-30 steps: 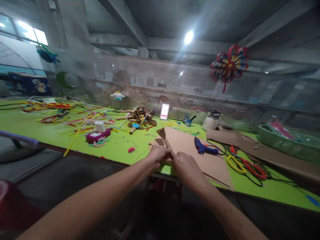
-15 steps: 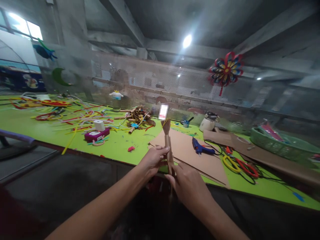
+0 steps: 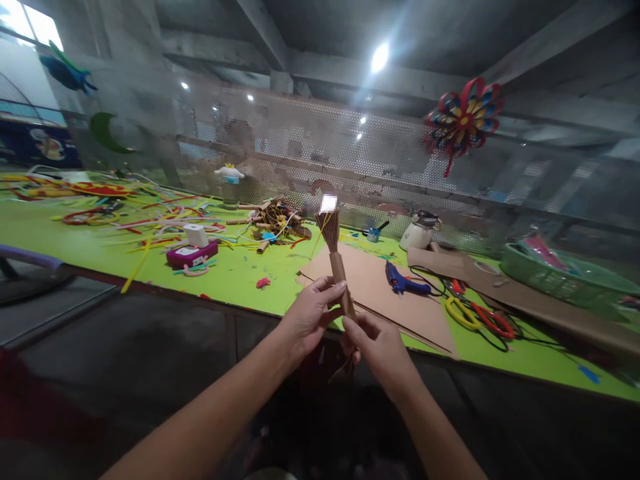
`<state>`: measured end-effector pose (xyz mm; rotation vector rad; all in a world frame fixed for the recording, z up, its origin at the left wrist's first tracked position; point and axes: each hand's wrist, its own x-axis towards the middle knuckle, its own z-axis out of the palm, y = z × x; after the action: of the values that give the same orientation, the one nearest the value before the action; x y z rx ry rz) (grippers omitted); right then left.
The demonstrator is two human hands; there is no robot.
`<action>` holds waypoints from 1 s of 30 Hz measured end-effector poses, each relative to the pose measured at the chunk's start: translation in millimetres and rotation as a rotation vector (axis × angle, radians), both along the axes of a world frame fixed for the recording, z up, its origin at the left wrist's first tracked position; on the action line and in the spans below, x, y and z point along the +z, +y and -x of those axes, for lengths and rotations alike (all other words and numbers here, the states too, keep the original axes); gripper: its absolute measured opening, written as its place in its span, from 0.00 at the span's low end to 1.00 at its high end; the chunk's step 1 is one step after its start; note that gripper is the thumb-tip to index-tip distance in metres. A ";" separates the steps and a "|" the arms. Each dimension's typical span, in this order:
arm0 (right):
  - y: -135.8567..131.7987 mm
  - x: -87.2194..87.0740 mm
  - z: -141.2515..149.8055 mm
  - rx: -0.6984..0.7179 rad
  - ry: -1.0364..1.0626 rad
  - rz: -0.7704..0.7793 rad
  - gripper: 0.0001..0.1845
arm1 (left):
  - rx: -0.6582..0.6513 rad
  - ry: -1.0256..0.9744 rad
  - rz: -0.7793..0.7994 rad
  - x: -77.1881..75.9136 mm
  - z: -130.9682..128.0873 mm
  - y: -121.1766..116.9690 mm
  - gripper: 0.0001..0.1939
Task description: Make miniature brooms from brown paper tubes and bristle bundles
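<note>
Both my hands hold a small brown paper broom [image 3: 335, 257] upright in front of the table's near edge, its fringed head [image 3: 329, 228] on top. My left hand [image 3: 311, 315] is closed on the rolled handle, thumb pressed against it. My right hand [image 3: 376, 347] pinches the lower end of the handle just below. Thin strands hang under my hands. A brown cardboard sheet [image 3: 380, 293] lies on the green table [image 3: 230, 277] right behind the broom.
A blue glue gun [image 3: 403, 281] and yellow and red scissors [image 3: 475, 317] lie right of the cardboard. A green basket [image 3: 560, 277] stands far right. Coloured strips [image 3: 150, 223], a purple box with a tape roll [image 3: 193, 248] and a scrap pile [image 3: 277, 230] lie left. A perforated metal screen [image 3: 325, 160] backs the table.
The broom rose from lying tilted over the cardboard to standing upright in my hands. Both hands drew back toward me and up, off the table edge.
</note>
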<state>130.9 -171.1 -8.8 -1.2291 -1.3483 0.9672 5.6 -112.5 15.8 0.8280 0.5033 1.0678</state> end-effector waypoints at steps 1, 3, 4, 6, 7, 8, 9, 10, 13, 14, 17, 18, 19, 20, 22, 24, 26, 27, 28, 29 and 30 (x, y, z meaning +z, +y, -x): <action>0.0 -0.4 4.2 -0.005 0.036 0.013 0.20 | 0.004 -0.007 -0.018 0.5 0.2 -1.0 0.12; -1.3 -1.3 10.3 -0.019 0.098 0.021 0.20 | 0.011 -0.016 -0.040 1.3 0.8 -2.8 0.13; -2.3 -1.9 12.2 -0.025 0.128 0.022 0.19 | 0.012 -0.022 -0.042 1.6 1.1 -3.6 0.13; -4.5 -4.0 14.1 -0.045 0.182 0.024 0.19 | -0.002 -0.038 -0.031 1.9 1.4 -4.9 0.12; -5.5 -5.5 14.4 -0.065 0.204 0.028 0.19 | -0.012 -0.047 -0.022 2.0 1.4 -5.5 0.11; -6.6 -7.1 14.4 -0.089 0.221 0.032 0.19 | -0.019 -0.054 -0.014 2.2 1.3 -6.0 0.11; -7.6 -8.8 14.2 -0.112 0.231 0.033 0.19 | -0.024 -0.055 -0.005 2.5 1.2 -6.3 0.10; -8.7 -10.5 13.9 -0.128 0.231 0.032 0.19 | -0.025 -0.051 0.003 2.8 1.1 -6.4 0.09; -12.1 -14.5 12.6 -0.152 0.202 0.022 0.19 | -0.044 -0.020 0.011 3.9 0.7 -5.4 0.08; -13.2 -15.5 12.3 -0.158 0.190 0.016 0.19 | -0.061 -0.010 0.008 4.1 0.5 -4.7 0.08; -15.0 -17.3 11.4 -0.179 0.182 0.002 0.19 | -0.106 0.018 0.003 4.3 -0.9 -2.5 0.08; -14.9 -17.2 11.1 -0.181 0.186 0.002 0.18 | -0.116 0.024 0.002 4.5 -1.7 -1.6 0.08; -14.6 -16.7 10.6 -0.177 0.195 0.007 0.18 | -0.124 0.028 -0.001 4.8 -2.7 -0.7 0.08; -14.1 -15.8 10.0 -0.169 0.209 0.016 0.18 | -0.128 0.028 -0.003 5.4 -3.8 0.6 0.08; -12.9 -13.1 7.7 -0.140 0.234 0.029 0.18 | -0.139 0.029 -0.008 7.6 -6.0 4.0 0.09; -11.9 -10.2 4.1 -0.095 0.248 0.033 0.18 | -0.147 0.036 -0.009 11.0 -8.2 8.9 0.08; -10.7 -8.6 0.0 -0.047 0.254 0.046 0.19 | -0.157 0.040 -0.009 14.8 -10.4 14.8 0.08; -9.7 -8.6 -1.9 -0.029 0.259 0.062 0.18 | -0.163 0.041 -0.008 16.6 -11.7 17.9 0.08; -8.3 -9.1 -3.3 -0.020 0.267 0.079 0.18 | -0.169 0.043 -0.006 18.2 -13.1 21.1 0.07; -6.5 -10.0 -4.3 -0.020 0.274 0.092 0.18 | -0.176 0.045 -0.003 19.3 -14.7 24.3 0.07; -4.3 -11.2 -4.8 -0.027 0.283 0.096 0.18 | -0.184 0.049 0.000 20.0 -16.4 27.4 0.07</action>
<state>135.7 -175.4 -20.0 -1.1297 -1.0722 1.1509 22.0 -85.0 35.9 0.8848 0.4584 0.8805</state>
